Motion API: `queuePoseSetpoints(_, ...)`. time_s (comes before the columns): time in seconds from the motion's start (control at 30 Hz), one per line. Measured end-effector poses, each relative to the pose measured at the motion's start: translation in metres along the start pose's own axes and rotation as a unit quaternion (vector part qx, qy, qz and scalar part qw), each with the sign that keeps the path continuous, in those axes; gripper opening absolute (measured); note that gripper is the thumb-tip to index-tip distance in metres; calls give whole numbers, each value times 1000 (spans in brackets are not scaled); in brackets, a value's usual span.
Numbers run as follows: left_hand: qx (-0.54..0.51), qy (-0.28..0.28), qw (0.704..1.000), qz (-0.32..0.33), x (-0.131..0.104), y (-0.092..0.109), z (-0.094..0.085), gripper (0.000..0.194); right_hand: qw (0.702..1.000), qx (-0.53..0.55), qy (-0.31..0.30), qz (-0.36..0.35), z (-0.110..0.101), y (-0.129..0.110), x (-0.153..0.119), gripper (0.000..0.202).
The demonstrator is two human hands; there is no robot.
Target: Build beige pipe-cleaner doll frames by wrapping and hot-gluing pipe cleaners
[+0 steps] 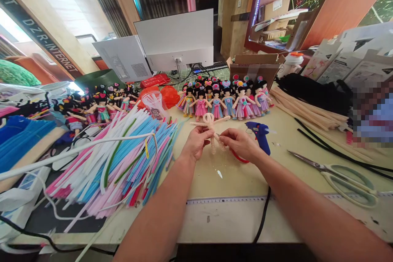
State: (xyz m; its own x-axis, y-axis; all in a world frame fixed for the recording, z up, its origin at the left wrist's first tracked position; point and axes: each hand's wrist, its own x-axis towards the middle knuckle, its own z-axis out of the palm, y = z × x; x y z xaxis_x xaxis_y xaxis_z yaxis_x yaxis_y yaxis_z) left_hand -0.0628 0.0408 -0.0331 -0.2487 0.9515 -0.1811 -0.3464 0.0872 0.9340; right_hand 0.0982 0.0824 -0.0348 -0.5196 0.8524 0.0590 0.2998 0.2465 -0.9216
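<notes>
A cream pipe-cleaner figure [209, 120], with a looped head, outstretched arms and two twisted legs, is held above the table. My left hand [198, 141] pinches its body from the left. On the other side, my right hand [238, 142] has its fingers closed on the figure's right-hand leg. A blue glue gun [261, 135] lies just beyond my right hand, and something red shows under that hand. Behind the figure stand several finished dolls [216, 104] in colourful skirts with black hair.
Colourful pipe cleaners [123, 151] are heaped at left beside a plastic cup [153, 104]. Green-handled scissors [340, 178] lie at right. A measuring tape [227, 200] runs along the front edge. Black and cream pipe cleaners [310, 104] lie at back right.
</notes>
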Motion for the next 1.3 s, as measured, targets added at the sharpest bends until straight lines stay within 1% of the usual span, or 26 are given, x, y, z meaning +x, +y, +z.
queuePoseSetpoints(0.13,-13,-22,1000,2,1,-3,2,36,1000,21,-17,5,1,1,-1,23)
queuePoseSetpoints(0.27,-1,-38,999,-7,0,-2,2,42,1000,19,2,-7,5,2,0,15)
queuePoseSetpoints(0.37,31,-34,999,-7,-1,-1,3,39,1000,-6,13,2,8,2,-1,11)
queuePoseSetpoints(0.43,59,-28,998,4,-2,-1,3,36,999,-39,24,-12,11,2,-3,13)
queuePoseSetpoints(0.5,79,-28,996,20,-3,0,3,33,996,-64,37,-42,13,3,-4,17)
queuePoseSetpoints(0.57,90,-32,995,34,-3,0,3,33,995,-60,42,-67,15,5,-4,21)
queuePoseSetpoints(0.63,94,-32,994,43,-3,0,3,32,996,-37,37,-74,15,7,-2,26)
queuePoseSetpoints(0.73,87,-32,995,42,-3,1,2,31,998,-6,29,-48,12,9,1,31)
queuePoseSetpoints(0.83,92,-16,995,37,-3,2,2,31,999,15,31,-18,10,7,2,32)
queuePoseSetpoints(0.93,98,-10,994,46,-4,3,3,30,998,47,28,-6,11,4,1,34)
queuePoseSetpoints(1.03,78,-30,996,45,-5,3,5,31,997,82,10,-7,11,0,-1,40)
queuePoseSetpoints(1.13,52,-55,997,32,-7,4,6,33,996,85,0,3,9,-3,-3,43)
queuePoseSetpoints(1.23,31,-78,996,14,-8,3,7,36,997,75,3,3,8,-4,-3,44)
queuePoseSetpoints(1.3,25,-73,997,14,-9,1,8,38,997,72,15,-5,9,-3,-4,43)
